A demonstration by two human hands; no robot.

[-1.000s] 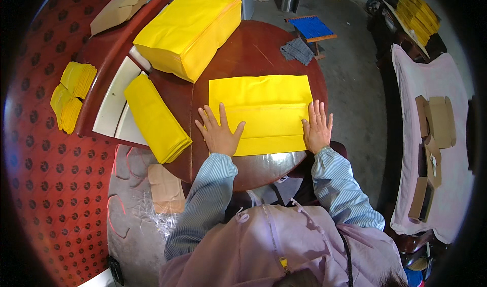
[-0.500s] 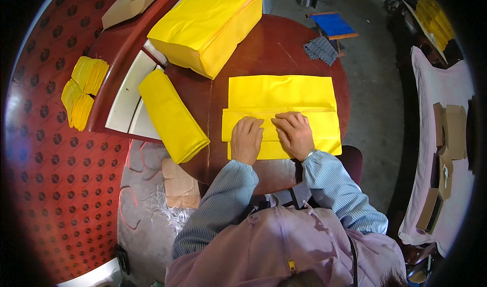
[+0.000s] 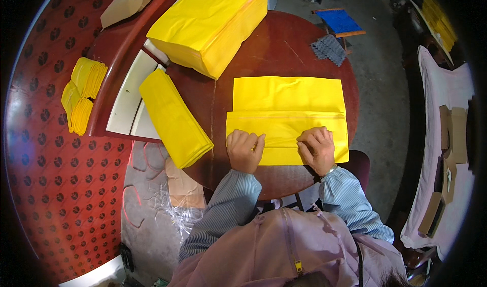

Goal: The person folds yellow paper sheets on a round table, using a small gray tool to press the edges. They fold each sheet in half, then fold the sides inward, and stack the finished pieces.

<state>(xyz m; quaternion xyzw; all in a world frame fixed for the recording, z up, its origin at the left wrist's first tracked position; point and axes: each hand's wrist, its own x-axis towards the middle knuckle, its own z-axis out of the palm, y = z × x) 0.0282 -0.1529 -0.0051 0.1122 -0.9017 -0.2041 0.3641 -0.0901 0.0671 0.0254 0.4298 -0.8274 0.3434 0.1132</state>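
A yellow cloth-like sheet (image 3: 286, 94) lies in front of me on the round dark-red table (image 3: 284, 38), with a folded band (image 3: 281, 122) running across it from side to side. My left hand (image 3: 245, 151) is at the band's left end, its fingers curled and closed on the lower edge. Farther right, my right hand (image 3: 317, 149) pinches the same band, fingers bent down onto it. The fingertips are partly hidden. Left of the sheet rests a folded yellow bundle (image 3: 175, 119), slanting over the table's edge.
A tall stack of yellow sheets (image 3: 203, 28) stands at the back left. More folded yellow bundles (image 3: 83, 94) lie at far left. Beyond the table are a blue-topped folding stool (image 3: 340, 22) and a grey cloth (image 3: 329, 50). Open cardboard boxes (image 3: 456, 134) sit at right.
My hands have slid apart and toward me along the folded band. Their fingers, flatter before, now curl onto its near edge. The view has shifted slightly.
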